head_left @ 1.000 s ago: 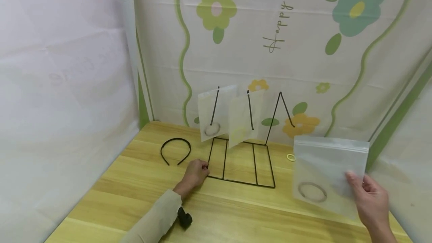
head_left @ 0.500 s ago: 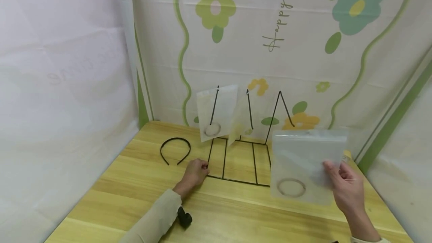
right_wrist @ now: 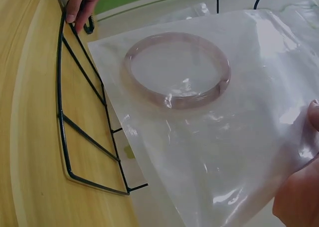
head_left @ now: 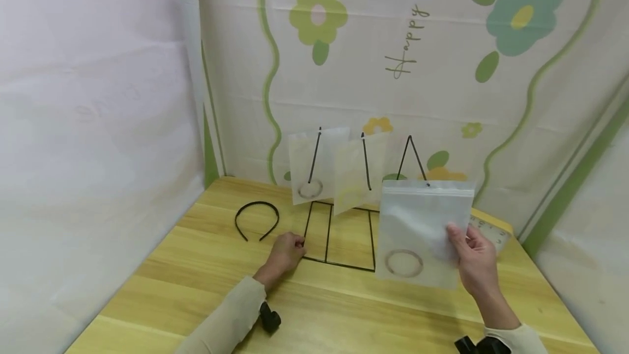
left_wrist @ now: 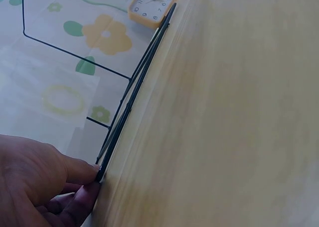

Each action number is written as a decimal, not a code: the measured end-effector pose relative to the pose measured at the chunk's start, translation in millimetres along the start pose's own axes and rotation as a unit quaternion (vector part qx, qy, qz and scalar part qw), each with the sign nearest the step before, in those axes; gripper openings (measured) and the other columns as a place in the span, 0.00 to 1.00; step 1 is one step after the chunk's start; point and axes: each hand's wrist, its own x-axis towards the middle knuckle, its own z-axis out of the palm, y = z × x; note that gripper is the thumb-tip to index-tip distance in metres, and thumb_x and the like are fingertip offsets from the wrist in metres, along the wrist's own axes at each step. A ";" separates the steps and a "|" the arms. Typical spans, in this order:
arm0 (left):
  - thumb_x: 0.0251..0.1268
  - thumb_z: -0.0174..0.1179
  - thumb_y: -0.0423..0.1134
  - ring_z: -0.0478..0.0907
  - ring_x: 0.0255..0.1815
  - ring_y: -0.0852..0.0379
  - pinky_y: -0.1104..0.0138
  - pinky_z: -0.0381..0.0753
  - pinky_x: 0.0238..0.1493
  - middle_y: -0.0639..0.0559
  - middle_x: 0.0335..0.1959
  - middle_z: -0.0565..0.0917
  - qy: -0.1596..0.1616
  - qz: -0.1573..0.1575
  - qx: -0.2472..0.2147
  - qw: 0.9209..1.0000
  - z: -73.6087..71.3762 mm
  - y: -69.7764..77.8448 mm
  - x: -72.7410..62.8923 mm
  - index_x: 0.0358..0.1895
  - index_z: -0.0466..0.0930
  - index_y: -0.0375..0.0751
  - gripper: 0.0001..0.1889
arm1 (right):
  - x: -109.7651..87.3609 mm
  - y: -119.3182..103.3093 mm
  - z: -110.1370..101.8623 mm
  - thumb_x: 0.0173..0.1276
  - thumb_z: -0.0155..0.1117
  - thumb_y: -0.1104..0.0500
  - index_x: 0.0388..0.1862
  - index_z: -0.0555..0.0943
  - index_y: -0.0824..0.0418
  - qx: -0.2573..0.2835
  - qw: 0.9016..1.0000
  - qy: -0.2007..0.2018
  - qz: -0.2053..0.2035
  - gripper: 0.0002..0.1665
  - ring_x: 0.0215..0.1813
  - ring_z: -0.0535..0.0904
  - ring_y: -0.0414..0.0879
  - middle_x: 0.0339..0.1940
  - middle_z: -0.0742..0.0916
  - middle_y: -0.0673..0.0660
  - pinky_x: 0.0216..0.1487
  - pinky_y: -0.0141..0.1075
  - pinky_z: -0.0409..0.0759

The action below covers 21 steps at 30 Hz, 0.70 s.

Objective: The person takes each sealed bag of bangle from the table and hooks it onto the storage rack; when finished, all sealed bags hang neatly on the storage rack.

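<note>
My right hand (head_left: pixel 478 261) pinches the right edge of a clear zip bag (head_left: pixel 422 223) with a pinkish bangle (right_wrist: pixel 177 100) inside. The bag's top edge meets the tip of the right-hand hook (head_left: pixel 417 155) of a black wire rack (head_left: pixel 350 266); whether the tip passes through the bag I cannot tell. At the rack's front left corner, my left hand (head_left: pixel 285 254) pinches the wire between thumb and fingers. Two more bags hang from the other hooks: the left bag (head_left: pixel 300 160) shows a ring shape, the middle bag (head_left: pixel 351 165) a pale yellow one.
A black headband (head_left: pixel 257 203) lies on the wooden table (head_left: pixel 314 310), left of the rack. Behind my right hand stands a yellow-framed clock (left_wrist: pixel 149 7), partly hidden in the head view. Floral cloth (head_left: pixel 363 81) hangs behind the table.
My right hand has carried the bag leftward to the right-hand hook, covering the rack's right end and uncovering part of the clock. The left hand has stayed on the rack's corner.
</note>
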 end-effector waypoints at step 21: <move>0.59 0.62 0.24 0.52 0.15 0.63 0.72 0.52 0.20 0.58 0.12 0.55 0.011 0.020 0.012 1.000 2.0 -1.2 0.6 0.17 0.51 0.47 0.27 | 52.1 22.3 -5.2 0.71 0.61 0.45 0.62 0.76 0.61 -0.118 0.992 0.021 0.051 0.29 0.38 0.81 0.31 0.35 0.85 0.36 0.36 0.25 0.78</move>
